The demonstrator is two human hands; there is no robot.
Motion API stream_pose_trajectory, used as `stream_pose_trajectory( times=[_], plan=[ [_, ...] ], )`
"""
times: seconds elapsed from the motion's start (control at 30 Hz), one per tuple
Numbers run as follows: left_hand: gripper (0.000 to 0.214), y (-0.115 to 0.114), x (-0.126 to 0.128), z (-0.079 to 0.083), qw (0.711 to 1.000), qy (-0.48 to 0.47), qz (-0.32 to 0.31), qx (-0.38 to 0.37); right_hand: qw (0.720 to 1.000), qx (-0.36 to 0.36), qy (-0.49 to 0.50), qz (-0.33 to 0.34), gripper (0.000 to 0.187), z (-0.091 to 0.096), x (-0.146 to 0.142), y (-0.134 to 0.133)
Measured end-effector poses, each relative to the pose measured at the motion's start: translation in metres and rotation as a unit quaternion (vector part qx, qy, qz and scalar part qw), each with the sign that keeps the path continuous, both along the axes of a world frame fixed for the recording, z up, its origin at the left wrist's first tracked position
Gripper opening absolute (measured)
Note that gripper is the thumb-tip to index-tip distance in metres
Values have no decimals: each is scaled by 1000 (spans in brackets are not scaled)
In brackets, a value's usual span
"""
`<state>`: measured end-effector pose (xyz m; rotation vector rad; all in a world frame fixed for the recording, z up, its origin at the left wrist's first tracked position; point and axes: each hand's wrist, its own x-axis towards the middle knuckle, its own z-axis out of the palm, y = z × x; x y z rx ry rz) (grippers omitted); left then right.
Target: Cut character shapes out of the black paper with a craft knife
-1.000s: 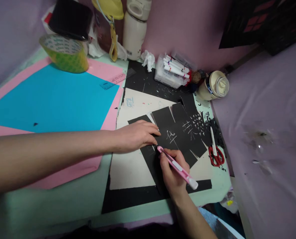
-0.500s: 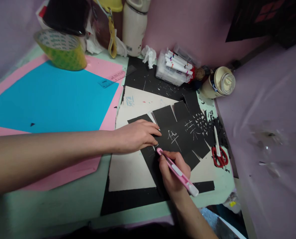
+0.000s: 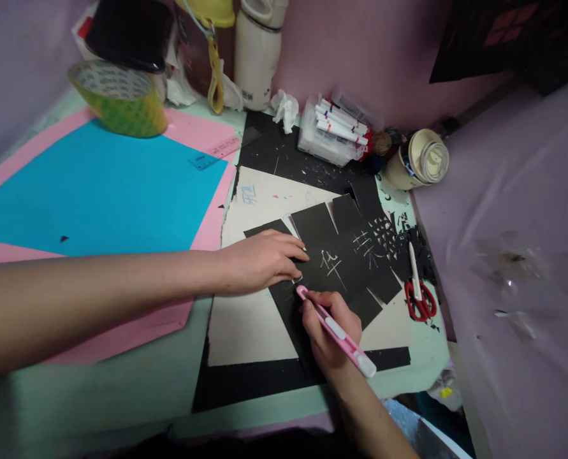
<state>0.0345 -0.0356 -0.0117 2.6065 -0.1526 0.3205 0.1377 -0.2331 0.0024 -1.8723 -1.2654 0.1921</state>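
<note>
My right hand (image 3: 334, 328) grips a pink utility knife (image 3: 336, 331), its tip on the black paper (image 3: 355, 287) close to my left fingertips. Pale characters are marked on that paper, and its right end is cut into a lattice of small openings. My left hand (image 3: 267, 260) lies palm down with fingers stretched out, pressing on the paper's left part. Beneath the black paper is a white board (image 3: 245, 331) with a small blue scribble near its top.
Red-handled scissors (image 3: 420, 303) lie at the right among black scraps. A marker box (image 3: 329, 137), a lidded cup (image 3: 415, 162), a white bottle (image 3: 259, 57) and a tape roll (image 3: 121, 102) stand behind. Blue paper (image 3: 121, 191) and a clear ruler (image 3: 211, 154) are at left.
The knife and my right hand have shifted slightly to the left and down along the black paper. My left hand stays in place on the paper.
</note>
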Motion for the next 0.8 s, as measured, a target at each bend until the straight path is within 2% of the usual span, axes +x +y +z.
stream_pose_trajectory(
  times=[0.33, 0.6, 0.8],
  plan=[
    [17, 1, 0, 0, 1000, 1, 7, -28, 999, 0, 36, -40, 4, 2, 0, 1],
    [20, 0, -1, 8, 998, 14, 11, -59, 994, -15, 91, -49, 6, -4, 2, -3],
    [21, -3, -1, 9, 998, 13, 20, -52, 992, -4, 123, -42, 9, -3, 2, -1]
  ],
)
